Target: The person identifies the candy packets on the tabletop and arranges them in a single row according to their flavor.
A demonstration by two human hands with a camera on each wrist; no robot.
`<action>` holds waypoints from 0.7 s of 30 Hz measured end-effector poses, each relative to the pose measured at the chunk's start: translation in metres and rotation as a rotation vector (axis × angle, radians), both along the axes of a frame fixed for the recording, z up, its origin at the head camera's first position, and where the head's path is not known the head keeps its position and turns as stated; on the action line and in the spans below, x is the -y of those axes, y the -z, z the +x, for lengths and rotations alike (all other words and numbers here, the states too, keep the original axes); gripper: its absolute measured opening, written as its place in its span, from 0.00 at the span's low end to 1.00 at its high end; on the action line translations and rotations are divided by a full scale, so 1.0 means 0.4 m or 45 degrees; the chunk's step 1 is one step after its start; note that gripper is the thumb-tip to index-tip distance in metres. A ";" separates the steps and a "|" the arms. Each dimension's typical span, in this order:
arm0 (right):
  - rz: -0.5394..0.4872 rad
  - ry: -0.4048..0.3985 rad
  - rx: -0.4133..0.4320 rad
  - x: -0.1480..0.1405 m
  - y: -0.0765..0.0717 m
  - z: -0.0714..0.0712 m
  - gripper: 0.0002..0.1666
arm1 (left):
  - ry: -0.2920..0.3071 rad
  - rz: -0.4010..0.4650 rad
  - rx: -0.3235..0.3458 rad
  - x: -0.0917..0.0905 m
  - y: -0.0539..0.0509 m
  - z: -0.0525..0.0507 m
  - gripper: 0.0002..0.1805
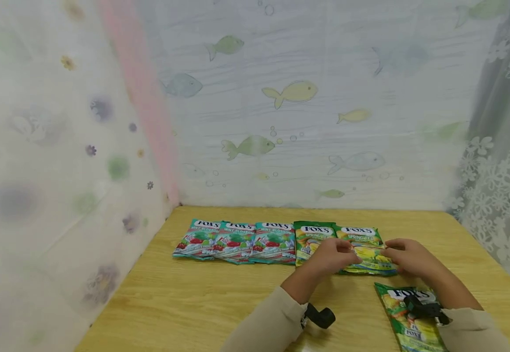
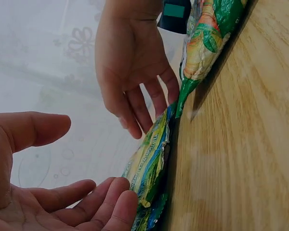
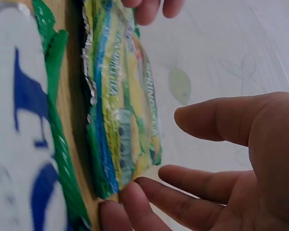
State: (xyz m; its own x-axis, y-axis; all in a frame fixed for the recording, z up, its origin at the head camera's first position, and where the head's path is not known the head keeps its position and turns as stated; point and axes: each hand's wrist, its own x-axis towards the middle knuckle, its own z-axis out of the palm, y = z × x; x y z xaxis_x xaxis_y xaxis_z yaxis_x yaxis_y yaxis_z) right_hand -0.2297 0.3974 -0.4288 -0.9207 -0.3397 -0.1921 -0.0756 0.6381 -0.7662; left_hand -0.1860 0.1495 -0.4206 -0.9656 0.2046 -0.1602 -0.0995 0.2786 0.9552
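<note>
A green and yellow Fox's Spring Tea candy bag (image 1: 367, 252) lies flat at the right end of a row. My left hand (image 1: 330, 256) is at its left side, and my right hand (image 1: 409, 256) is at its right. In the left wrist view, the left hand's fingers (image 2: 116, 199) lie against the bag's edge, with the thumb raised. The right wrist view shows the right fingers (image 3: 135, 202) low at the bag's (image 3: 120, 110) near corner, its thumb apart from it. Neither hand grips the bag. A second green Fox's bag (image 1: 312, 239), partly behind the left hand, adjoins it.
Three teal Mint Blossom bags (image 1: 274, 244) continue the row leftward, some overlapping. Another green Fox's bag (image 1: 397, 313) lies nearer, beneath the right wrist and its black camera (image 1: 424, 309). The wooden table (image 1: 184, 298) meets patterned sheets at the back and left.
</note>
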 end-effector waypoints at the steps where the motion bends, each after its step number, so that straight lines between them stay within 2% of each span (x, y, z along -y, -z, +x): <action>1: -0.023 0.000 0.025 -0.007 -0.001 0.000 0.46 | 0.006 0.006 -0.001 -0.002 0.004 0.002 0.27; 4: -0.043 -0.017 0.050 -0.031 -0.010 0.003 0.45 | 0.032 0.031 0.008 -0.007 0.016 0.007 0.29; 7: -0.039 -0.060 0.013 -0.060 -0.022 0.007 0.42 | 0.076 0.014 0.011 -0.010 0.022 0.015 0.32; 13: -0.010 -0.109 -0.047 -0.134 -0.042 0.021 0.39 | 0.176 -0.087 0.032 -0.015 0.025 0.039 0.35; 15: 0.007 -0.112 -0.023 -0.166 -0.042 0.025 0.39 | 0.228 -0.131 0.057 -0.019 0.027 0.049 0.35; 21: 0.065 -0.058 0.178 -0.247 -0.020 0.049 0.44 | 0.424 -0.253 0.110 -0.032 0.030 0.076 0.34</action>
